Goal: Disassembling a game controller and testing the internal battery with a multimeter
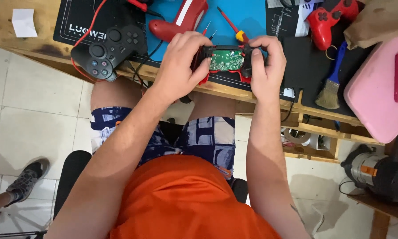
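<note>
Both hands clamped on an opened red game controller [225, 62], green circuit board [226, 59] exposed; left hand [181, 62] grips its left end, fingers curled over the top, thumb on the near side; right hand [266, 62] grips the right end the same way; controller sits at the near edge of the wooden desk [30, 40], over the dark work mat [75, 22]; black controller [110, 51] near the left hand, overhanging the desk edge a bit; red-handled screwdriver [229, 22] just behind the held controller; second red controller [332, 15] and a blue-handled brush [332, 84] well apart to the right; pink case [376, 93] at far right; open floor below the desk edge, left of the knees
</note>
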